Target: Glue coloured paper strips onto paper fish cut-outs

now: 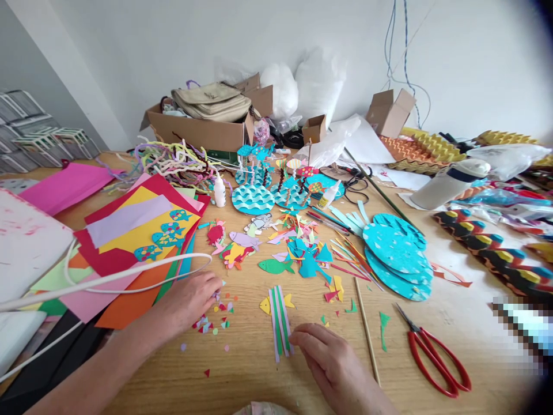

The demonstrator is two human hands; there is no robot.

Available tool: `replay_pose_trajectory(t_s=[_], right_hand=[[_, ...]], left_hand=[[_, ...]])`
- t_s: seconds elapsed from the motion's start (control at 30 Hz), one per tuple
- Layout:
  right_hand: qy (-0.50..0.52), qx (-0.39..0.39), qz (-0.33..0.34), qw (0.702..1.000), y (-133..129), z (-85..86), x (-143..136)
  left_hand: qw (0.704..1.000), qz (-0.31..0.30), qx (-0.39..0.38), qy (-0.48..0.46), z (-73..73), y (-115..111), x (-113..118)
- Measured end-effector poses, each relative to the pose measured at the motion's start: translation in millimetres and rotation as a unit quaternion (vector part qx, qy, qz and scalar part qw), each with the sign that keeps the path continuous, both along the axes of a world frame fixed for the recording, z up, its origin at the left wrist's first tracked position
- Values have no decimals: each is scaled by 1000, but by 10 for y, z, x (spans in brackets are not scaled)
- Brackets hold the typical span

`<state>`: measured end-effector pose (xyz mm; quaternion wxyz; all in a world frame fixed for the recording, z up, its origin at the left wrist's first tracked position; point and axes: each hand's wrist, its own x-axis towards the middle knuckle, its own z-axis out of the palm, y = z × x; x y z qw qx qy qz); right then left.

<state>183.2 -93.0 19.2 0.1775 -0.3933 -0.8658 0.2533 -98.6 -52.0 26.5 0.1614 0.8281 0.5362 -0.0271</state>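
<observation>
A yellow paper fish lies on the table, crossed by several lilac and green paper strips laid side by side. At the right edge of these strips is my right hand, its fingers bent together with the tips at the outermost lilac strip. My left hand is over small paper confetti; its fingers are drawn together, and I cannot make out what is in them. Above the strips lie a green paper fish and a lilac paper fish.
Red-handled scissors and a thin wooden stick lie to the right, below blue paper discs. Coloured paper sheets and a white cable are at left. Glue bottles stand near finished fish stands.
</observation>
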Motion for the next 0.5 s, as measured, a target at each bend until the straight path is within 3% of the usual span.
replay_pose_trajectory(t_s=[0.23,0.5], right_hand=[[9,-1,3,1000,-7,-49,3],[4,-18,-2,1000,-6,-39,2]], left_hand=[[997,-53,23,41,-60,22,25],[997,-72,10,33,-43,65,25]])
